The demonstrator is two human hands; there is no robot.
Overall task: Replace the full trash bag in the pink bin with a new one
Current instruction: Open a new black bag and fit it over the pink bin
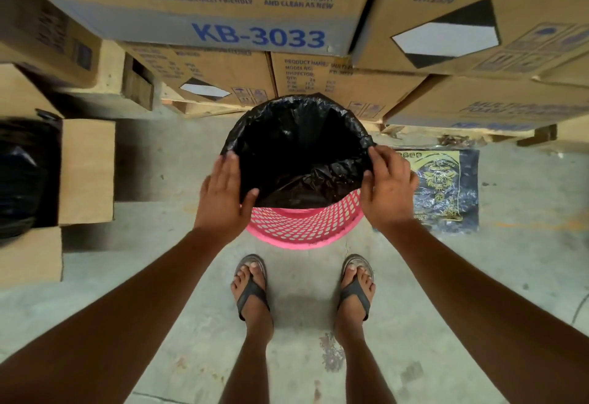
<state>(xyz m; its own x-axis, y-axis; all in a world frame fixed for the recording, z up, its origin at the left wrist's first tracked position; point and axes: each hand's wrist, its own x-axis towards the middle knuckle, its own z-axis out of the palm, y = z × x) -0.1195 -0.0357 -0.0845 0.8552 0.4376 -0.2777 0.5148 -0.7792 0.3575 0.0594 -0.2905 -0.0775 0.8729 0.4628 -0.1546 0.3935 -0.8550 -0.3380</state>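
Note:
A pink mesh bin [304,225] stands on the concrete floor just in front of my feet. A black trash bag [296,145] lines it, its edge folded over the far and side rim; the near rim shows bare pink. My left hand [223,193] lies flat against the bag on the bin's left side, thumb hooked on the bag's edge. My right hand [387,185] pinches the bag's edge at the right rim. At the far left a filled black bag [19,177] sits on the floor, partly behind a cardboard flap.
Stacked cardboard cartons [223,5] on wooden pallets wall off the space behind the bin. An open cardboard box [86,171] stands at the left. A flat black-and-yellow pack of bags [443,187] lies on the floor right of the bin. Bare concrete floor [302,340] surrounds my sandalled feet.

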